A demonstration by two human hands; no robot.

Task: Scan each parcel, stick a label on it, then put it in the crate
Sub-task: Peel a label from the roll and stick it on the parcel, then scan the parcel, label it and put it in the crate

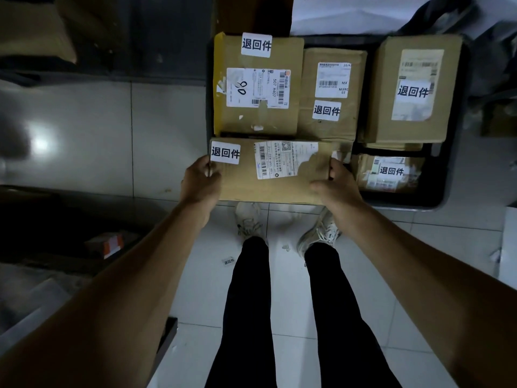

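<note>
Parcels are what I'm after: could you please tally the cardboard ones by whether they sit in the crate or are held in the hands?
Parcels resting in the crate: 4 (large, middle, right, small front right)
Parcel held by the left hand and right hand: 1
Total: 5

Matt brown cardboard on the held box (275,183), its white paper label (225,152) smooth, shipping slip (282,159) torn. The crate (447,177) looks dark plastic. Floor tiles (92,135) shine glossy.
</note>
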